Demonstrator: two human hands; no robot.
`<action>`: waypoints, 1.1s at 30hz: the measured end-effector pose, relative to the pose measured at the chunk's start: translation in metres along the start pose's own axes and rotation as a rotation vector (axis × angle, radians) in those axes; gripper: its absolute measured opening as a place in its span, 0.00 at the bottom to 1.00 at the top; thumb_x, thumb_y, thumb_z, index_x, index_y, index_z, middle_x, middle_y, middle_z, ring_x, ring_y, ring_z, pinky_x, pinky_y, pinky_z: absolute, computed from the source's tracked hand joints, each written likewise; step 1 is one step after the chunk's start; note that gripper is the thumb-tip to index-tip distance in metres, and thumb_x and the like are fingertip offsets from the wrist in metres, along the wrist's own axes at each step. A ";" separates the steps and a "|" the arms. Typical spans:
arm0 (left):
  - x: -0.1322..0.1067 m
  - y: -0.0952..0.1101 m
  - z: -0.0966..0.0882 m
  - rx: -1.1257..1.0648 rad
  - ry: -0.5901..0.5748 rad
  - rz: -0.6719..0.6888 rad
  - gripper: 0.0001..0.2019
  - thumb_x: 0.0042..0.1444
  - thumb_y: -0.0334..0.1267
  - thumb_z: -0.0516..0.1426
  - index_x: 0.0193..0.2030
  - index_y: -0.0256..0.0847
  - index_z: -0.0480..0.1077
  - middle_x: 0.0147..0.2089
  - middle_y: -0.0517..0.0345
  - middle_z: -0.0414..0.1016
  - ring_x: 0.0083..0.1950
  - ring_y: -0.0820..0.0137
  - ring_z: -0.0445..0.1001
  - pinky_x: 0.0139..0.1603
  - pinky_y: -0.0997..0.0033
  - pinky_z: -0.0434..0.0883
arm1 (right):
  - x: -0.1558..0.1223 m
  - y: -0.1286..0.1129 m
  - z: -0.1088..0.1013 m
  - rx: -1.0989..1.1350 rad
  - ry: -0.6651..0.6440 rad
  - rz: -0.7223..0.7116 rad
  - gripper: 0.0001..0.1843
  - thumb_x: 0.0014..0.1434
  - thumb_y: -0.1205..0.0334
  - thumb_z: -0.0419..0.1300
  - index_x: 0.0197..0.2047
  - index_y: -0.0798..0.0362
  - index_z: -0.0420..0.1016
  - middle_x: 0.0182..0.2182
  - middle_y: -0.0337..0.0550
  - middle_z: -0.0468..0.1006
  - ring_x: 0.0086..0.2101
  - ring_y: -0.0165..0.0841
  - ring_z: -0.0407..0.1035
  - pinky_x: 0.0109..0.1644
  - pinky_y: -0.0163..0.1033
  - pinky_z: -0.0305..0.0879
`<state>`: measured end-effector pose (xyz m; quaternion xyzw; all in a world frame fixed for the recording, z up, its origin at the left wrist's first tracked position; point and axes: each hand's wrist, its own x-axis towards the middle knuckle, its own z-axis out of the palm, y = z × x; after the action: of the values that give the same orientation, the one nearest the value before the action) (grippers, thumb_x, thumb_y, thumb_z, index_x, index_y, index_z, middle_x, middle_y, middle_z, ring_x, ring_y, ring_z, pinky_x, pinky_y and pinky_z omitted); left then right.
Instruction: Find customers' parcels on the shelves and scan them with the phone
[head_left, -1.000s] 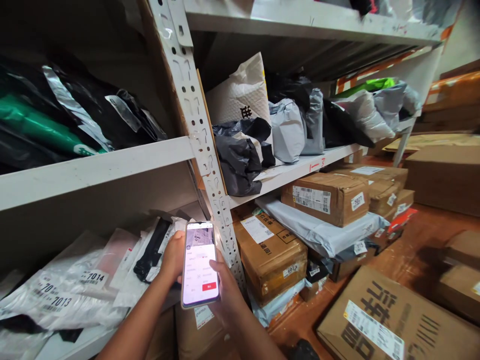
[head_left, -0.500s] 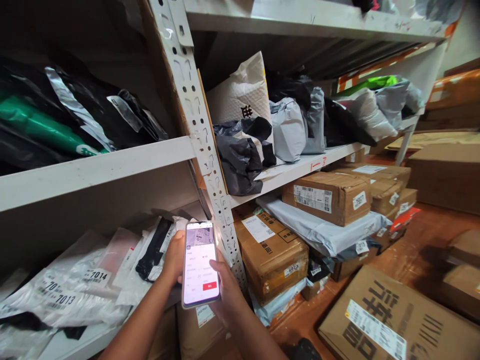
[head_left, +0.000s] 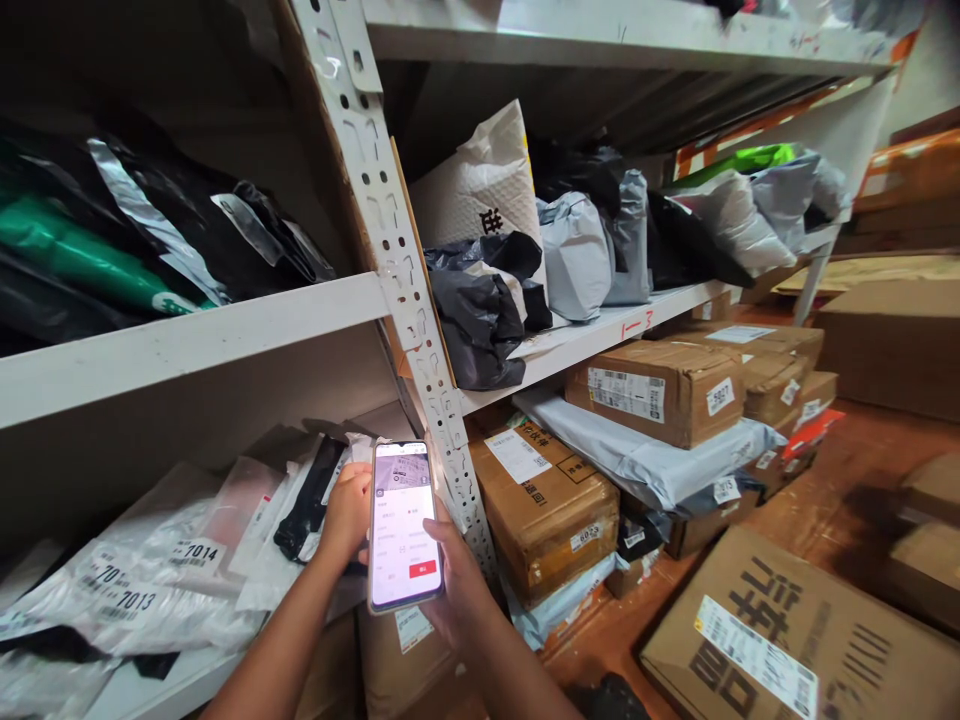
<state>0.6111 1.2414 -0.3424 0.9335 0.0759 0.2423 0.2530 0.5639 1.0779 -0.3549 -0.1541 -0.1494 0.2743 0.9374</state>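
A smartphone (head_left: 403, 525) with a lit white screen and a red button sits upright between both my hands, low in the middle of the view. My left hand (head_left: 346, 517) grips its left edge, fingers curled behind it. My right hand (head_left: 457, 580) cradles its right edge and bottom, the thumb lying over the screen's lower right. The phone hovers in front of the perforated shelf post (head_left: 397, 270). Just left of it lie white mailer bags (head_left: 135, 590) marked 7013 and 7014 on the lower shelf.
Metal shelving (head_left: 195, 340) holds black, green and grey parcel bags (head_left: 577, 250). Under the right shelf, cardboard boxes (head_left: 652, 390) and a grey mailer are stacked. More boxes (head_left: 780, 620) cover the reddish floor at the right and front.
The view has drifted slightly; the phone and both hands stay in nearly the same pose, shifted a touch to the right.
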 end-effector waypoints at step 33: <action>-0.007 -0.004 0.005 0.093 0.103 -0.016 0.18 0.46 0.40 0.45 0.29 0.34 0.73 0.45 0.37 0.73 0.47 0.58 0.70 0.53 0.62 0.65 | 0.005 0.001 -0.005 0.036 0.023 -0.063 0.26 0.47 0.63 0.57 0.52 0.52 0.63 0.39 0.41 0.81 0.47 0.40 0.71 0.47 0.45 0.66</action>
<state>0.6069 1.2407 -0.3509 0.9299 0.1073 0.2845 0.2071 0.5694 1.0805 -0.3591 -0.1356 -0.1384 0.2457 0.9498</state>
